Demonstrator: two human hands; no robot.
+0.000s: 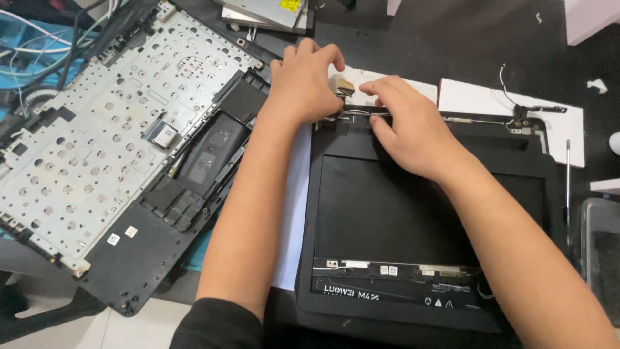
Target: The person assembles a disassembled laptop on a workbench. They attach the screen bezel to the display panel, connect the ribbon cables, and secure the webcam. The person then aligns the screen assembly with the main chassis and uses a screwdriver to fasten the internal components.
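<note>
A black laptop screen lid (387, 220) lies flat in front of me, its hinge edge away from me. My left hand (303, 81) and my right hand (413, 129) meet at the lid's far left corner. The fingers of both pinch a flat ribbon cable with a gold-coloured end (343, 86) and thin wires that run along the hinge edge. The right hinge (526, 119) with its thin wire stands bare at the far right corner.
A laptop base turned upside down, with a perforated metal keyboard plate (97, 136), lies at the left. White foam sheets (510, 103) sit under the lid's far edge. A screwdriver (568, 174) lies at the right, beside a clear container (600, 258). A drive (265, 13) rests at the top.
</note>
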